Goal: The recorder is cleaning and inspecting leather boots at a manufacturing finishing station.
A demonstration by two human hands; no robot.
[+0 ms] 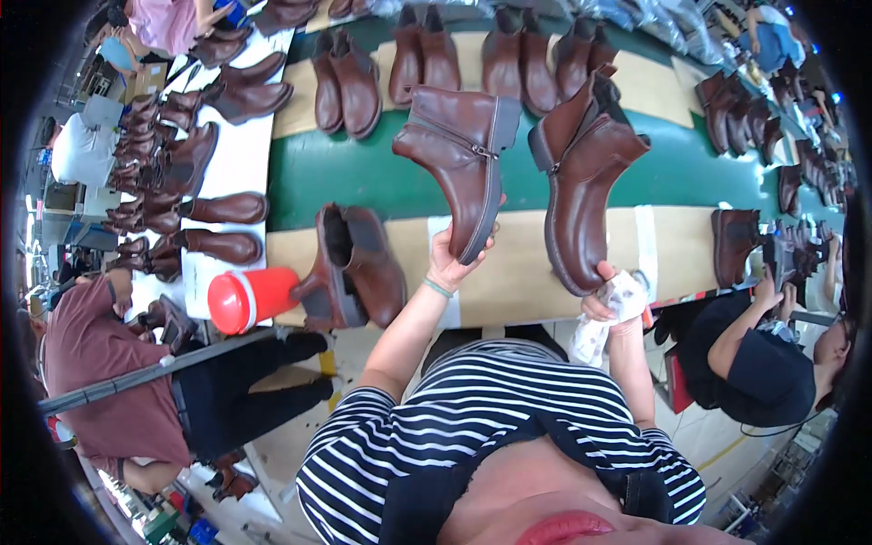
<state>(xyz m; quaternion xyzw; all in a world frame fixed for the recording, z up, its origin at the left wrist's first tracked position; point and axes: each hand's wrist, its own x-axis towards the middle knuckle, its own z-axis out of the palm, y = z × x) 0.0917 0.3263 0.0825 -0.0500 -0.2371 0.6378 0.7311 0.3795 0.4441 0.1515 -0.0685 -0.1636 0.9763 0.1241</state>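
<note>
Boots up high so I see them: left hand (451, 263) grips the left boot (459, 154), right hand (607, 300) grips a white rag (599, 327) under the right boot (586, 195) at three o'clock.

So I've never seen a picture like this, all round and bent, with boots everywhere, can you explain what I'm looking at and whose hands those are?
This is one picture from a wide fisheye camera worn on a person's head, looking down. That lens bends straight edges near the rim. The striped top at the bottom belongs to the wearer, and the two arms rising from it are theirs.

The left hand holds a brown ankle boot up by its sole. The right hand grips a white cloth and a second brown boot by its toe end.

Below them runs a long work surface with green and tan bands, carrying pairs of brown boots. One pair stands close by, beside a red cup lying on its side. More boots lie on a white table to the left.

Other people work on both sides, one in a dark red shirt, one in black.
</note>
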